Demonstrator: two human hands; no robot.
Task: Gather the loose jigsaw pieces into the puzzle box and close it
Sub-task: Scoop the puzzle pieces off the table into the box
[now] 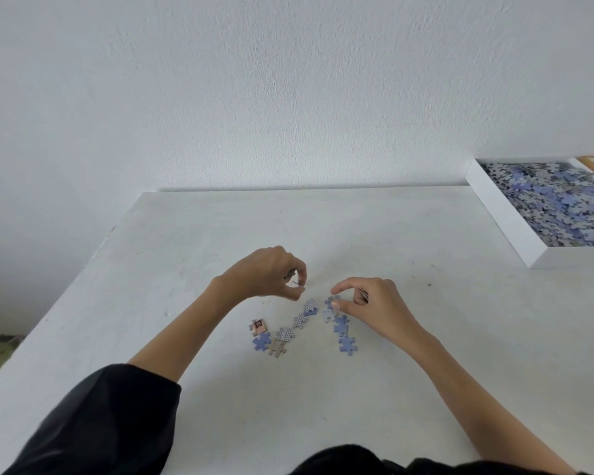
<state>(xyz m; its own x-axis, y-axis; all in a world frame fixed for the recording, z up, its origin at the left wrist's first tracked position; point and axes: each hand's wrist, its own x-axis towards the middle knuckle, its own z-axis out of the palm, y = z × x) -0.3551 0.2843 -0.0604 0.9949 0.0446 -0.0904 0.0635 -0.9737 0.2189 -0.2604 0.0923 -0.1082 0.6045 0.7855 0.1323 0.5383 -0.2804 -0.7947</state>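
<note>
Sleeve: a black sleeve (93, 423) covers the left upper arm at the lower edge of view; both forearms are bare.
Loose pieces: roughly nine loose pieces (346, 345) lie flat near the middle of the table (443, 354), in two short rows between and just below the hands. Most are blue or patterned grey. One pinkish piece (258, 325) lies at the left end, and a tan piece (277, 347) is just beside it.
Left hand: the left hand (268, 272) is raised above the left row with its fingers curled, thumb and forefinger pinching a few small pieces (297, 283).
Right hand: the right hand (371, 303) is low over the head of the right row, thumb and forefinger closed on a blue-grey piece (330, 299). Whether that piece is off the surface cannot be told. The other fingers curl round something partly hidden.
Puzzle box: the white puzzle box (508, 221) stands open at the far right of the table against the wall (254, 80), well apart from both hands.
Box contents: a heap of pieces (556, 200), blue and grey, fills the box.
</note>
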